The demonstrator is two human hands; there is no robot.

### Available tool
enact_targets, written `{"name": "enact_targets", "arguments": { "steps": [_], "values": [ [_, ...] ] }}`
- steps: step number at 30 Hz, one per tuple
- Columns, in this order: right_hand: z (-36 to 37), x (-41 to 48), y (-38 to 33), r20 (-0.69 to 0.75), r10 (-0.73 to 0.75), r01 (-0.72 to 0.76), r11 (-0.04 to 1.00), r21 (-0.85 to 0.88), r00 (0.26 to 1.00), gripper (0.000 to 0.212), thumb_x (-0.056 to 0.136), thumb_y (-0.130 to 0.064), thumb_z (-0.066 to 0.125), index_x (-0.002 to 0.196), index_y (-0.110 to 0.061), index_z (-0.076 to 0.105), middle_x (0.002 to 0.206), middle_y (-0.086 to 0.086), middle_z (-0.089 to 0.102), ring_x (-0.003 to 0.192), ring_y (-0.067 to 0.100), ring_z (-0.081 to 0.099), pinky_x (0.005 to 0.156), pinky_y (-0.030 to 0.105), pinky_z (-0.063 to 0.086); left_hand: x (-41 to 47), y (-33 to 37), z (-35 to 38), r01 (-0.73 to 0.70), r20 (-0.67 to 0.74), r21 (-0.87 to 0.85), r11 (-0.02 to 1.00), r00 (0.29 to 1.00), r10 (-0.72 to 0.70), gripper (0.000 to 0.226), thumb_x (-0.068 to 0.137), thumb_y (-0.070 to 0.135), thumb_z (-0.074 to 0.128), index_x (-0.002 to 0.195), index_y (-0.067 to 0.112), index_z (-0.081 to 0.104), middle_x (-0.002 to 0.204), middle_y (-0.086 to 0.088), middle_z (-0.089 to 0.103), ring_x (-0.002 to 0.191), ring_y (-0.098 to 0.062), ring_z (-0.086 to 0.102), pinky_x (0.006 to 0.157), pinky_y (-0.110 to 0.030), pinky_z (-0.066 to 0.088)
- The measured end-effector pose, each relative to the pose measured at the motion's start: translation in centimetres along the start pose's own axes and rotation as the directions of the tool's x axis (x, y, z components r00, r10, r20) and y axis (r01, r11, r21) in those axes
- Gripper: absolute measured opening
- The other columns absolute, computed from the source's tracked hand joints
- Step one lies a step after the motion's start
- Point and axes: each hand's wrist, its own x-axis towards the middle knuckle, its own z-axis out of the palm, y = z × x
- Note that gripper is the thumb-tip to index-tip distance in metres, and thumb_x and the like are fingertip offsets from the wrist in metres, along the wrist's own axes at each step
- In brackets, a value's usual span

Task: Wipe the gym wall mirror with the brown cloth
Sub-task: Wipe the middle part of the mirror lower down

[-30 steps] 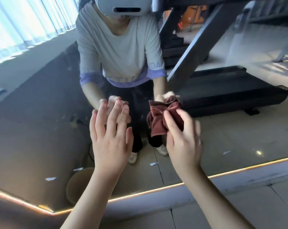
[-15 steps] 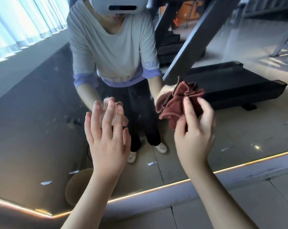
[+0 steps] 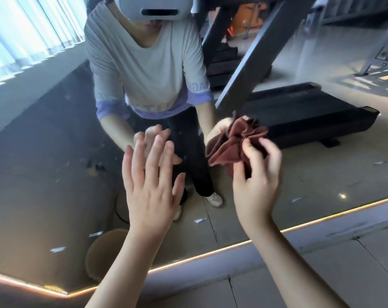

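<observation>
The wall mirror (image 3: pixel 55 178) fills most of the head view, and its lit lower edge runs across the bottom. My right hand (image 3: pixel 257 181) grips the crumpled brown cloth (image 3: pixel 231 145) and holds it against the glass at centre right. The cloth bunches above my curled fingers and meets its own reflection. My left hand (image 3: pixel 150 185) is raised beside it at centre, fingers straight and spread, palm toward the glass. Whether the left fingertips touch the mirror I cannot tell.
The mirror reflects a person in a grey top, a black treadmill (image 3: pixel 299 112) and bright windows at upper left. Small smears dot the glass (image 3: pixel 57 249). A round tan object (image 3: pixel 104 252) shows low in the reflection. Grey floor tiles (image 3: pixel 322 276) lie below the mirror's edge.
My right hand carried the cloth up and to the right along the glass, then shifted slightly back left. The left hand stayed raised and open in much the same place.
</observation>
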Motion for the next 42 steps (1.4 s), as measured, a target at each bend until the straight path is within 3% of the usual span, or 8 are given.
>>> {"name": "enact_targets", "arguments": {
  "steps": [4,9,14,19,25,31,36,42],
  "values": [
    [-0.7,-0.8,1.2,0.114,-0.164,0.172,0.983,-0.062,0.980,0.028,0.085,-0.003,0.062,0.109,-0.010,0.075,0.118,0.016,0.064,0.099,0.037,0.064,0.080,0.029,0.045,-0.2,0.3,0.7,-0.010,0.047,0.075,0.997,0.999,0.007,0.075,0.090,0.037,0.071,0.148,0.004,0.038,0.156,-0.017,0.031,0.144,-0.043,0.025,0.118,-0.058,0.019],
    [-0.8,0.3,1.8,-0.026,0.078,-0.079,0.996,-0.038,0.997,0.031,0.084,0.001,0.067,0.115,-0.005,0.071,0.122,0.020,0.060,0.105,0.036,0.062,0.090,0.030,0.046,-0.4,0.4,1.4,-0.009,0.024,0.145,0.989,1.000,0.005,0.081,0.086,0.037,0.078,0.149,0.003,0.038,0.155,-0.019,0.035,0.145,-0.043,0.025,0.118,-0.060,0.022],
    [-1.1,-0.7,2.2,0.175,-0.253,0.270,0.960,-0.077,0.951,0.029,0.086,-0.002,0.064,0.110,-0.014,0.075,0.118,0.015,0.064,0.099,0.034,0.062,0.075,0.033,0.050,-0.5,0.4,1.7,-0.002,0.001,0.166,0.986,1.000,0.002,0.077,0.087,0.036,0.075,0.148,0.004,0.039,0.156,-0.016,0.031,0.144,-0.043,0.027,0.118,-0.060,0.023],
    [-1.4,1.4,3.5,-0.058,0.153,-0.156,0.987,-0.034,0.986,0.036,0.084,0.002,0.065,0.119,-0.004,0.068,0.127,0.021,0.058,0.113,0.040,0.058,0.098,0.018,0.037,-0.6,0.4,1.6,-0.005,0.015,0.181,0.983,1.000,0.002,0.084,0.083,0.037,0.079,0.148,0.004,0.038,0.156,-0.016,0.030,0.143,-0.043,0.025,0.119,-0.058,0.019],
    [-1.3,-1.3,3.9,0.179,-0.210,0.230,0.968,-0.099,0.961,0.029,0.089,-0.004,0.063,0.112,-0.015,0.075,0.123,0.013,0.062,0.106,0.029,0.052,0.071,0.035,0.053,-0.4,0.8,1.4,0.010,0.010,0.175,0.985,1.000,-0.012,0.080,0.084,0.034,0.076,0.147,0.002,0.038,0.155,-0.017,0.030,0.142,-0.044,0.025,0.120,-0.055,0.015],
    [-1.6,0.1,5.6,0.014,0.101,-0.100,0.991,-0.088,0.995,0.032,0.085,-0.001,0.066,0.116,-0.007,0.070,0.126,0.020,0.059,0.109,0.039,0.056,0.086,0.035,0.044,0.7,2.3,1.0,-0.089,0.032,0.086,0.992,0.996,0.087,0.079,0.085,0.037,0.073,0.148,0.008,0.035,0.155,-0.012,0.027,0.142,-0.041,0.024,0.119,-0.054,0.016],
    [-2.0,-0.6,5.8,0.190,-0.219,0.239,0.966,-0.093,0.957,0.031,0.084,-0.004,0.063,0.111,-0.015,0.074,0.119,0.013,0.062,0.103,0.030,0.054,0.070,0.033,0.051,1.1,3.6,2.1,-0.093,0.038,0.136,0.986,0.995,0.089,0.085,0.082,0.035,0.080,0.151,0.012,0.034,0.157,-0.008,0.027,0.144,-0.041,0.026,0.120,-0.055,0.017],
    [-2.1,2.2,5.8,-0.015,0.092,-0.092,0.995,-0.027,0.996,0.035,0.082,0.005,0.067,0.115,-0.006,0.070,0.125,0.019,0.058,0.108,0.039,0.057,0.095,0.012,0.036,0.8,3.8,2.3,-0.082,0.009,0.142,0.986,0.997,0.081,0.078,0.082,0.029,0.081,0.147,0.010,0.042,0.155,-0.010,0.031,0.141,-0.042,0.029,0.117,-0.058,0.022]
  ]
}}
